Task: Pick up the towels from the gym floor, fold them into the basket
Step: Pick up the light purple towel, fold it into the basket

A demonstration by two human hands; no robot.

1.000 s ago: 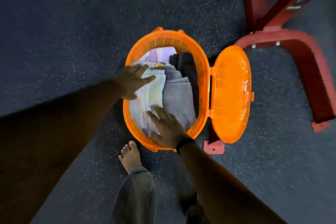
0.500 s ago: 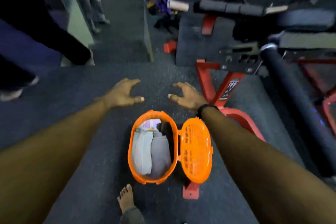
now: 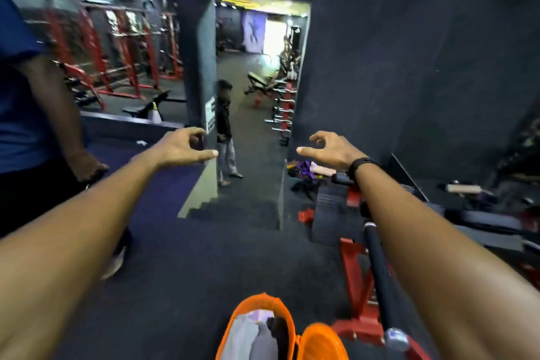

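Dark gym floor (image 3: 204,286) | basket (image 3: 233,321) lid open below me, folded towels (image 3: 248,339) inside | left hand (image 3: 181,149), right hand (image 3: 330,147): grip apart, empty, raised clear, I judge to seek more.

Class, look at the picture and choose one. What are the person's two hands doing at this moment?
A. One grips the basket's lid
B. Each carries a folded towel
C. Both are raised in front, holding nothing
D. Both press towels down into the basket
C: the left hand and right hand are held up with loosely curled fingers and nothing in them, well above the orange basket with towels inside.
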